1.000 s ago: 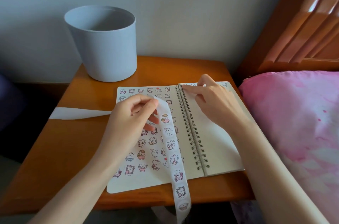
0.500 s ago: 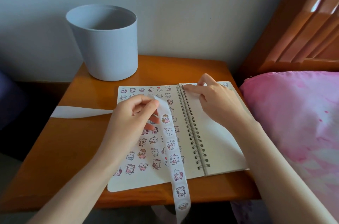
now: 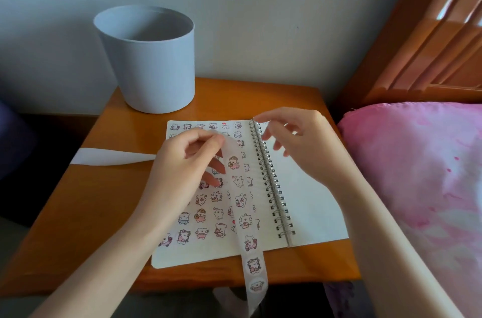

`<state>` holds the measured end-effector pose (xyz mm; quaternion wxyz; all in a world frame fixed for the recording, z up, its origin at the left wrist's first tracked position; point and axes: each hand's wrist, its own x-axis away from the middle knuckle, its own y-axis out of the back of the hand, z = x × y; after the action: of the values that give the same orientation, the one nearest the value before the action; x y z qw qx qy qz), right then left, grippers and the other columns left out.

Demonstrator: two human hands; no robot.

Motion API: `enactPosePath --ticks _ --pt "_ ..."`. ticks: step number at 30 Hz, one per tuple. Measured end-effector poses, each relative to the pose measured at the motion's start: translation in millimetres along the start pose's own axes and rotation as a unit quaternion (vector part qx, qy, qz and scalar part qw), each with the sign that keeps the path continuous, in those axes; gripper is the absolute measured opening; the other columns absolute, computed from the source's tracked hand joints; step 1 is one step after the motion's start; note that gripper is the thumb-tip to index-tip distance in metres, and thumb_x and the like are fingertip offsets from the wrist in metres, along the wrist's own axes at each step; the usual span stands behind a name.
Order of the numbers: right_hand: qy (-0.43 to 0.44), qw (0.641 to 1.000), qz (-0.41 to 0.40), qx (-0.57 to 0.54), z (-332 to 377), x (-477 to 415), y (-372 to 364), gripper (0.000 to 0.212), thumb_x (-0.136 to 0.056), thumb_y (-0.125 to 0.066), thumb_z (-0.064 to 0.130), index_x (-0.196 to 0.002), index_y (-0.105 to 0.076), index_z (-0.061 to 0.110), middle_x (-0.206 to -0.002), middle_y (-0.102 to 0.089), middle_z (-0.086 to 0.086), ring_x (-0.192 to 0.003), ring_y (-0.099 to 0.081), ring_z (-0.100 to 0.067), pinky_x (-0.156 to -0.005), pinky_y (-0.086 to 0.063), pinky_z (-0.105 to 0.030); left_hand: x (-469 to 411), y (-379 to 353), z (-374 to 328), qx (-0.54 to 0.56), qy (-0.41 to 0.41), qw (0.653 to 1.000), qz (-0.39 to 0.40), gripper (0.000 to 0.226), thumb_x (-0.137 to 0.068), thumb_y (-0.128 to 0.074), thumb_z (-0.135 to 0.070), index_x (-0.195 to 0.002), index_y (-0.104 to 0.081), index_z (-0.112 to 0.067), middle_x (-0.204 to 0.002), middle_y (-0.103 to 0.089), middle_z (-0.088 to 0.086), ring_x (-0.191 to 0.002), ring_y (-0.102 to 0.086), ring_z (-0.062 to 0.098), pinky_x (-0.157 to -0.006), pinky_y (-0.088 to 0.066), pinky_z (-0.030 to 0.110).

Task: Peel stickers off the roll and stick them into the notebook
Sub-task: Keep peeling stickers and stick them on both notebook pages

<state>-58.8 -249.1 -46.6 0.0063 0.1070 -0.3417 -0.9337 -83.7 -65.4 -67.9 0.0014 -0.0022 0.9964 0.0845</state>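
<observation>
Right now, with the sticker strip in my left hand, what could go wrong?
The strip hangs past the table's front edge, so its weight could drag it from your left hand. It also lies across the notebook's filled left page, so a loose sticker might catch there. Your right hand hovers above the notebook rather than holding it, so it may shift.

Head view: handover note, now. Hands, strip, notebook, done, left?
Left hand pinches the sticker strip, which crosses the left page and hangs off the table front.
Right hand hovers over the spiral, fingers loose, holding nothing.
Notebook lies open on the table.
Done: left page nearly full of stickers.
Left: right page looks blank; peel the next sticker and fill it.
</observation>
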Motion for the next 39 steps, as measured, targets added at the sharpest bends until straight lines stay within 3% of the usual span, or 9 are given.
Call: enactPosePath --ticks 2,5,10,14,17,20,22,26,39 --pt "-0.014 0.997 0.055 -0.055 7.4 3.1 -4.1 0.016 -0.093 -0.054 0.02 -0.099 -0.069 0.02 -0.077 -0.071 0.004 -0.066 -0.067 -0.011 -0.059 -0.056 -0.027 0.3 0.3 -0.5 -0.004 -0.008 1.0 -0.011 0.014 -0.091 -0.057 -0.028 -0.093 -0.069 -0.023 -0.079 -0.072 -0.005 -0.072 -0.069 0.006 -0.057 -0.055 0.018" --pt "-0.034 0.985 0.125 -0.116 16.1 5.8 -9.5 0.013 -0.089 -0.061 0.025 -0.095 -0.062 0.013 -0.079 -0.073 0.0 -0.066 -0.07 -0.012 -0.06 -0.059 -0.031 0.8 -0.1 -3.7 0.01 -0.012 1.0 -0.023 0.014 -0.092 -0.056 -0.024 -0.091 -0.069 -0.019 -0.075 -0.072 -0.002 -0.066 -0.069 0.006 -0.05 -0.049 0.012" --pt "-0.038 0.967 0.174 -0.18 22.5 9.1 -8.5 0.019 -0.081 -0.071 0.012 -0.096 -0.06 0.008 -0.082 -0.074 -0.006 -0.072 -0.071 -0.019 -0.059 -0.057 -0.031 -2.6 4.3 -7.4 -0.003 -0.03 0.999 -0.038 0.017 -0.092 -0.055 -0.026 -0.093 -0.069 -0.016 -0.077 -0.07 -0.001 -0.067 -0.067 0.005 -0.047 -0.045 0.008" --pt "-0.031 0.967 0.165 -0.193 23.0 8.6 -10.4 0.017 -0.081 -0.07 0.006 -0.096 -0.062 0.008 -0.082 -0.074 -0.007 -0.072 -0.071 -0.019 -0.054 -0.054 -0.028 -1.5 3.7 -6.6 0.004 -0.019 0.999 -0.039 0.021 -0.091 -0.054 -0.035 -0.091 -0.069 -0.02 -0.08 -0.072 -0.002 -0.072 -0.069 0.007 -0.054 -0.05 0.011" --pt "-0.035 0.97 0.148 -0.192 22.7 8.0 -10.8 0.015 -0.081 -0.07 0.007 -0.095 -0.063 0.007 -0.082 -0.075 -0.005 -0.072 -0.071 -0.017 -0.053 -0.054 -0.024 -0.5 3.9 -8.4 0.051 0.022 0.998 -0.016 0.032 -0.09 -0.051 -0.043 -0.09 -0.069 -0.018 -0.082 -0.074 -0.001 -0.076 -0.071 0.012 -0.066 -0.056 0.022" --pt "-0.036 0.972 0.133 -0.193 21.6 7.1 -10.7 0.013 -0.081 -0.07 0.007 -0.093 -0.065 0.008 -0.082 -0.074 -0.006 -0.073 -0.071 -0.017 -0.053 -0.052 -0.021 -0.5 3.3 -8.8 0.039 0.01 0.999 0.016 0.02 -0.088 -0.057 -0.036 -0.084 -0.072 -0.022 -0.083 -0.074 -0.006 -0.082 -0.07 0.008 -0.077 -0.051 0.025" --pt "-0.035 0.972 0.132 -0.191 20.9 6.8 -11.0 0.012 -0.081 -0.07 0.008 -0.092 -0.065 0.009 -0.081 -0.074 -0.007 -0.073 -0.071 -0.018 -0.053 -0.052 -0.02 -0.1 3.0 -8.3 0.042 0.004 0.999 0.023 0.009 -0.085 -0.063 -0.027 -0.083 -0.071 -0.026 -0.082 -0.074 -0.01 -0.081 -0.07 0.005 -0.072 -0.052 0.018" --pt "-0.033 0.975 0.126 -0.18 19.4 6.4 -11.4 0.012 -0.082 -0.07 0.007 -0.093 -0.066 0.008 -0.081 -0.074 -0.007 -0.068 -0.069 -0.014 -0.054 -0.052 -0.02 0.4 2.7 -8.3 0.058 0.002 0.998 0.033 0.008 -0.084 -0.065 -0.018 -0.084 -0.07 -0.024 -0.079 -0.074 -0.008 -0.077 -0.071 0.006 -0.063 -0.051 0.01" --pt "-0.007 0.98 0.115 -0.16 17.7 5.8 -11.2 0.007 -0.083 -0.069 0.007 -0.086 -0.064 0.011 -0.08 -0.074 -0.006 -0.072 -0.071 -0.02 -0.055 -0.057 -0.03 -0.2 1.3 -7.7 0.043 0.007 0.999 0.014 0.009 -0.083 -0.066 -0.025 -0.09 -0.071 -0.023 -0.081 -0.073 -0.01 -0.077 -0.07 0.003 -0.06 -0.05 0.008"
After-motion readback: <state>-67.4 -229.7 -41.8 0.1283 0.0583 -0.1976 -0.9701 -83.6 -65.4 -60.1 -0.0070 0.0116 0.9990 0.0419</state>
